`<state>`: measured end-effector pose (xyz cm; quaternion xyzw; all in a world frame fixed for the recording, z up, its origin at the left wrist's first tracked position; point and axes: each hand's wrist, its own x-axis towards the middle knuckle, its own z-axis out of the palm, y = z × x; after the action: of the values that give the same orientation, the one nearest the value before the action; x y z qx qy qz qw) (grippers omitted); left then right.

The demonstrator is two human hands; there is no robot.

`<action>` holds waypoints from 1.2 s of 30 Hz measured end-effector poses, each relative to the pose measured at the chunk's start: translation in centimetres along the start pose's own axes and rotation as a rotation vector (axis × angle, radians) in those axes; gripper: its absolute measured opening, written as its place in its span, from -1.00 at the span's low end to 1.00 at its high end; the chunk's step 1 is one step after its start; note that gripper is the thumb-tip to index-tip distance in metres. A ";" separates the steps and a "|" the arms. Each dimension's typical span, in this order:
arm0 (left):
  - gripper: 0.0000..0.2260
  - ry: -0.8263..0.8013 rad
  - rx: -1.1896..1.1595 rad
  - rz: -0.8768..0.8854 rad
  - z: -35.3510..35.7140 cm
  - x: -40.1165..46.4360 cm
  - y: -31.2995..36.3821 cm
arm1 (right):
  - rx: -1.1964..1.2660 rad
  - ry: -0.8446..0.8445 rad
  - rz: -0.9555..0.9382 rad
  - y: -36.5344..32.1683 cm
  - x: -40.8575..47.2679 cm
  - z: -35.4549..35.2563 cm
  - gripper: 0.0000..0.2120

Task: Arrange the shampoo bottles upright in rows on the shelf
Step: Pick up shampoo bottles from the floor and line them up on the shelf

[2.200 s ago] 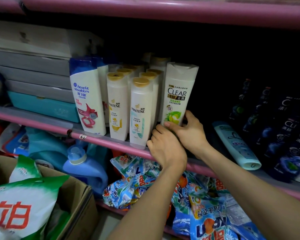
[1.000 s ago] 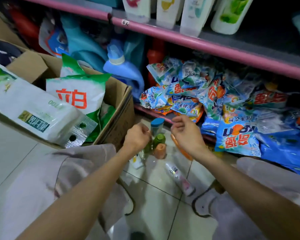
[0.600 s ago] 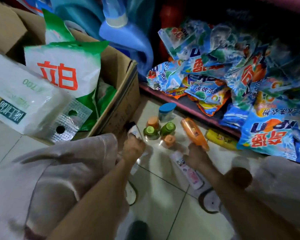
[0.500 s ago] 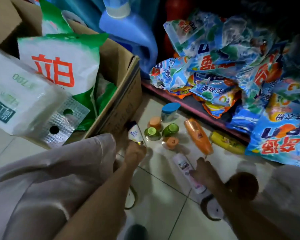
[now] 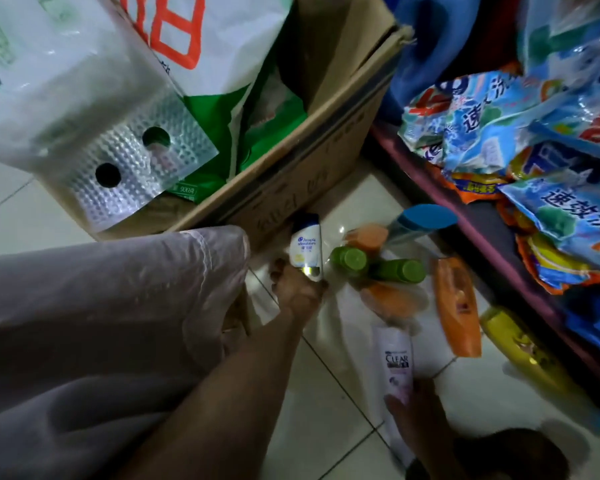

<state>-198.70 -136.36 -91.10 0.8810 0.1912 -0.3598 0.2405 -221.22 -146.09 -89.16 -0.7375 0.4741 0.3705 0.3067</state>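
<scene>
Left hand (image 5: 297, 294) grips glossy Head & Shoulders bottle (image 5: 306, 245); right hand (image 5: 416, 408) seemingly pinches Clear bottle (image 5: 395, 367).

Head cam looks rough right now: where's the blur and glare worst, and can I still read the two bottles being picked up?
Head view: dim overall, wide-angle bending at the edges. Motion blur smears the green-capped bottles and the orange-capped bottles. Glare patches shine on the glossy white floor tiles. The small white Head & Shoulders bottle in the left hand and the pale pink Clear bottle under the right hand stay readable.
</scene>
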 end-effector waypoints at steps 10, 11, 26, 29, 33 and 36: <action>-0.48 -0.145 -0.014 -0.020 -0.9 1.0 -1.6 | 0.384 -0.028 0.149 -1.7 0.2 1.2 -0.55; -0.47 -0.183 -0.017 -0.035 -1.4 0.4 -1.6 | 0.437 -0.067 0.142 -1.8 -0.2 0.8 -0.59; -0.87 -0.876 -0.355 0.000 -13.0 -14.9 -6.3 | 1.136 -0.367 -0.236 -5.3 -16.5 -6.1 -0.59; -0.75 -0.885 -0.375 0.239 -15.8 -19.1 -3.4 | 1.110 -0.201 -0.424 -6.1 -21.2 -9.1 -0.54; -0.56 -0.890 -0.423 0.575 -19.0 -26.2 3.1 | 1.072 0.067 -0.637 -5.4 -27.7 -14.9 -0.50; -0.58 -0.921 -0.412 0.849 -21.5 -30.9 8.0 | 1.065 0.318 -0.736 -5.5 -31.8 -20.0 -0.51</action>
<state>-203.66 -135.83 -52.95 0.5719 -0.2304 -0.5299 0.5822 -219.79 -145.12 -51.20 -0.6447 0.3490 -0.1564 0.6619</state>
